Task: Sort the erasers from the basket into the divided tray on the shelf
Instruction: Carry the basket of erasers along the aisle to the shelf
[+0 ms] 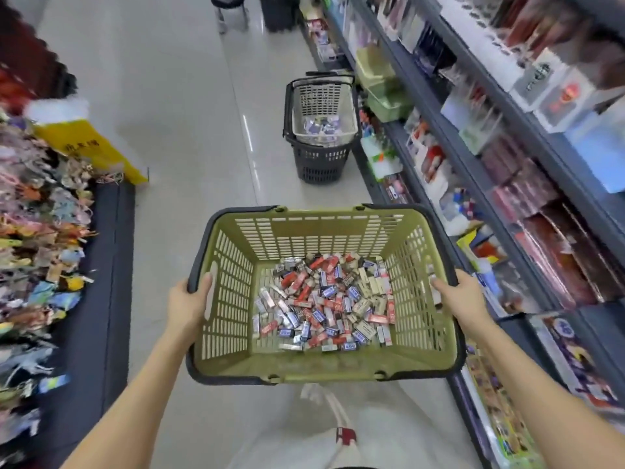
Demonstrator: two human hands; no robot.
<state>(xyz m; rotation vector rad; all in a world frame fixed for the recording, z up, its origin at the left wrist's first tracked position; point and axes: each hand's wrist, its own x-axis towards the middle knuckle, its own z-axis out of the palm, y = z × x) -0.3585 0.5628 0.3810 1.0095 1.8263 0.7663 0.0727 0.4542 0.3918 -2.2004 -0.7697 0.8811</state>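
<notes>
In the aisle, left hand (187,308) and right hand (464,299) curl fingers (205,284) over the basket (318,213) rim.

Pale glossy aisle floor (189,137), dark basket (321,164) standing on it at the foot of the right-hand shelf unit (487,225), beige basket (324,106) nested inside; stool (230,8), dark bin (277,11) at the far end

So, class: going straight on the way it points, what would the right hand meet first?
The basket wall whose rim the right hand grips; the erasers lie beyond, though depth is unclear.
</notes>
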